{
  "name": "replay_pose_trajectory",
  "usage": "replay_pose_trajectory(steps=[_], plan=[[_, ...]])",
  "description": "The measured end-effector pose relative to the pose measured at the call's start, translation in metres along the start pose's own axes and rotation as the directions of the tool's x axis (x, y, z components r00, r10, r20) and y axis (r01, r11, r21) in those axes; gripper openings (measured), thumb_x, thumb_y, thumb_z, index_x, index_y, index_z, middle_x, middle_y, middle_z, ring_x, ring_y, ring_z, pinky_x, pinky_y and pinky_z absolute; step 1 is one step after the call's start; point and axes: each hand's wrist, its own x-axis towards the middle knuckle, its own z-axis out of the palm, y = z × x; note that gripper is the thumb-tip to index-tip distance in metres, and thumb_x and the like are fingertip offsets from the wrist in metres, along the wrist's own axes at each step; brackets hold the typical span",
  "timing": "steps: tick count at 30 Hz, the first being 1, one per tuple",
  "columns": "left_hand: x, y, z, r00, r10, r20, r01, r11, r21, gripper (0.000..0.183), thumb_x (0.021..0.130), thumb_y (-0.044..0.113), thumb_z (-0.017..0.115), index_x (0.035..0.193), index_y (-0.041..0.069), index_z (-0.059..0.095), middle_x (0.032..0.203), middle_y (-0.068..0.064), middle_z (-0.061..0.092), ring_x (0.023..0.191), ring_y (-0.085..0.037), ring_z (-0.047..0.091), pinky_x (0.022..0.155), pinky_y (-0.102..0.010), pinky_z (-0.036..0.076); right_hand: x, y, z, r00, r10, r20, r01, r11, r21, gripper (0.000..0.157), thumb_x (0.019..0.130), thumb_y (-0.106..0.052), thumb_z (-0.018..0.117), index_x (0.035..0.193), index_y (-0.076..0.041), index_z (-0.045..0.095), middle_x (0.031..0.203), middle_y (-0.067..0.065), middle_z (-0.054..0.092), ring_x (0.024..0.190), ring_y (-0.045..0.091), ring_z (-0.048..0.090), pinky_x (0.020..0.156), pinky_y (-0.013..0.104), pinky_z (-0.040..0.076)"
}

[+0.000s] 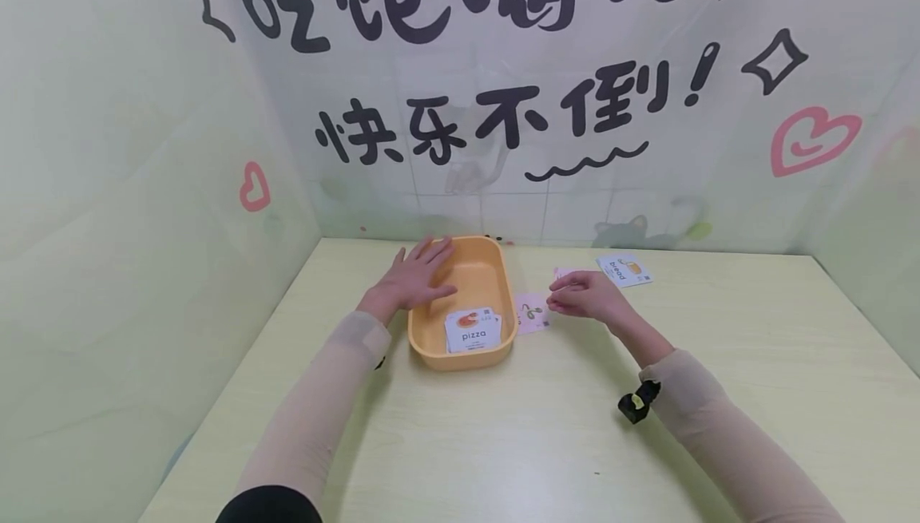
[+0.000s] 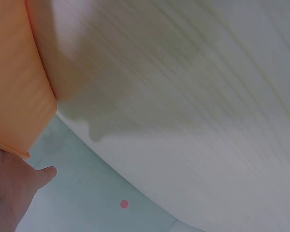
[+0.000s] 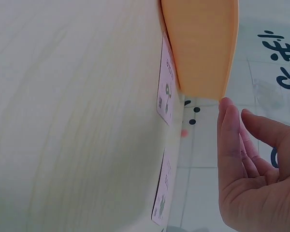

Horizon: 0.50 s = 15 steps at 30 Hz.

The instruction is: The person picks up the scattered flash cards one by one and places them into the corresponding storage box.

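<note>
A yellow-orange tray (image 1: 463, 362) stands toward the back of the table. In its near end lies a small stack of cards, the top one a white pizza card (image 1: 472, 336). My left hand (image 1: 414, 277) rests over the tray's left rim with its fingers spread. Right of the tray hovers my right hand (image 1: 591, 296), empty, thumb apart from its half-bent fingers in the right wrist view. Just below that hand, a pink card (image 1: 533, 311) with a plant-like drawing lies against the tray's right side. Another pink card (image 3: 162, 188) is partly hidden behind the hand in the head view.
A white bread card (image 1: 627, 270) lies behind my right hand, near the table's back edge. Printed cloth walls (image 1: 460, 211) with large lettering close in the pale wooden table (image 1: 503, 443) at the back and sides.
</note>
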Motion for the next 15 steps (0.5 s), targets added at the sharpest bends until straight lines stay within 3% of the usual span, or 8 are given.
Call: replay_pose_trajectory(steps=[15], plan=[[0.001, 0.0, 0.0, 1.0, 0.001, 0.001, -0.001, 1.0, 0.006, 0.082, 0.097, 0.056, 0.049, 0.162, 0.02, 0.013, 0.171, 0.002, 0.006, 0.157, -0.033, 0.003, 0.121, -0.069, 0.01, -0.002, 0.01, -0.033, 0.997, 0.024, -0.076, -0.027, 0.999, -0.041, 0.042, 0.099, -0.009, 0.06, 0.131, 0.016, 0.051, 0.085, -0.008, 0.074, 0.077, -0.001, 0.07, 0.083, 0.024, 0.06]])
